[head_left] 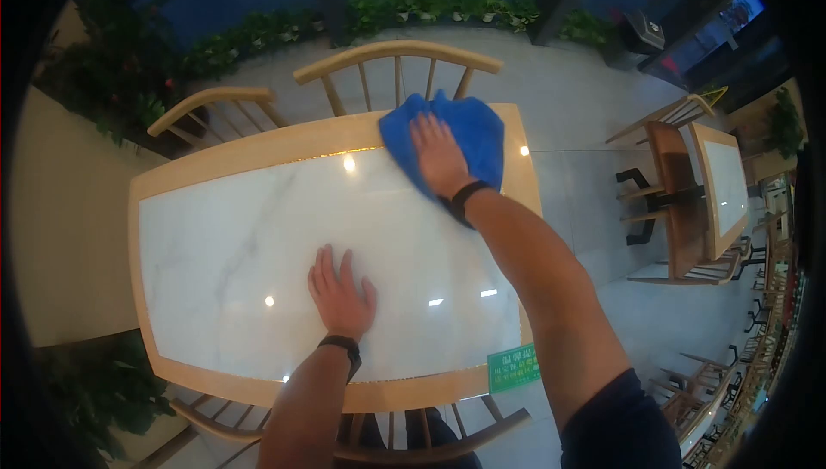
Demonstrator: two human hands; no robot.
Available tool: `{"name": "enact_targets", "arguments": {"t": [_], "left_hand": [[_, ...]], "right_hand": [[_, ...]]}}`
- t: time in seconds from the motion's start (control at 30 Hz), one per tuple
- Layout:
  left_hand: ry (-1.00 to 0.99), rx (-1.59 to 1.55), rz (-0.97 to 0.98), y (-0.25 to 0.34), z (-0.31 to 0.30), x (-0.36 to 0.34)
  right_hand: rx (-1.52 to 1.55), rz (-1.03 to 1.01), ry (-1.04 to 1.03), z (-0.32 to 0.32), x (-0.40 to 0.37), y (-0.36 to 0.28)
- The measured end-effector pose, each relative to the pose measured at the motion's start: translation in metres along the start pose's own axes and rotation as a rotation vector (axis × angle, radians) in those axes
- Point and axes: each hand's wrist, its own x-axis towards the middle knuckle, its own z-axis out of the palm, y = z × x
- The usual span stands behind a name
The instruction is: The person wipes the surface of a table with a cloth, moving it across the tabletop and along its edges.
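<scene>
A blue cloth lies spread over the far right corner of the table, which has a white marble-look top and a wooden border. My right hand presses flat on this cloth, fingers stretched toward the far edge. Part of the cloth bunches under my wrist. Nearer to me, my left hand rests on the bare marble surface with its fingers spread, holding nothing. Both wrists wear dark bands.
Wooden chairs stand along the far side and near side of the table. A green sign sits at the near right corner. Another table with chairs is at right. Plants line the window.
</scene>
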Motion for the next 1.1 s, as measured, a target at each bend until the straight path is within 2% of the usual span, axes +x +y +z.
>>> {"name": "enact_targets", "arguments": {"t": [0.07, 0.23, 0.3, 0.33, 0.37, 0.4, 0.43, 0.5, 0.57, 0.6, 0.63, 0.67, 0.73, 0.83, 0.9, 0.97, 1.1], "left_hand": [[0.013, -0.007, 0.008, -0.002, 0.002, 0.000], [0.046, -0.186, 0.038, -0.018, 0.002, -0.008], [0.085, -0.538, -0.043, -0.029, 0.002, -0.010], [0.071, -0.562, -0.032, -0.045, -0.006, -0.012], [0.050, -0.588, -0.027, -0.064, -0.013, -0.017], [0.065, -0.426, 0.050, -0.091, -0.023, -0.021], [0.091, -0.347, 0.017, -0.121, -0.028, -0.025], [0.073, -0.182, -0.034, -0.165, -0.056, -0.029], [-0.027, -0.070, -0.080, -0.194, -0.075, -0.033], [-0.043, 0.005, -0.012, -0.204, -0.072, -0.039], [-0.037, -0.012, -0.017, -0.205, -0.072, -0.035], [-0.042, -0.029, -0.024, -0.198, -0.076, -0.031], [-0.056, -0.041, -0.042, -0.195, -0.079, -0.035], [-0.063, -0.026, -0.025, -0.201, -0.079, -0.037], [-0.048, -0.014, -0.010, -0.200, -0.078, -0.037], [-0.040, -0.019, -0.006, -0.200, -0.076, -0.035], [-0.024, -0.019, 0.008, -0.201, -0.077, -0.038]], "right_hand": [[0.057, -0.144, 0.031, -0.008, -0.038, -0.025], [0.183, -0.515, -0.134, -0.067, -0.190, -0.111], [0.297, -0.639, -0.236, -0.087, -0.252, -0.141], [0.355, -0.660, -0.402, -0.107, -0.267, -0.156], [0.442, -0.648, -0.447, -0.106, -0.288, -0.167], [0.414, -0.670, -0.420, -0.104, -0.306, -0.175], [0.400, -0.697, -0.394, -0.100, -0.318, -0.182], [0.508, -0.783, -0.384, -0.088, -0.308, -0.175], [0.590, -0.587, -0.639, -0.108, -0.248, -0.160], [0.629, -0.482, -0.765, -0.115, -0.219, -0.150], [0.667, -0.435, -0.384, -0.079, -0.206, -0.132], [0.545, -0.397, -0.211, -0.056, -0.171, -0.113], [0.431, -0.206, -0.029, -0.034, -0.085, -0.078], [0.165, 0.116, 0.055, -0.007, 0.032, -0.047], [0.181, 0.374, 0.050, 0.003, 0.076, -0.054], [0.140, 0.403, 0.061, 0.013, 0.084, -0.061], [0.169, 0.079, 0.052, -0.016, 0.018, -0.102]]}}
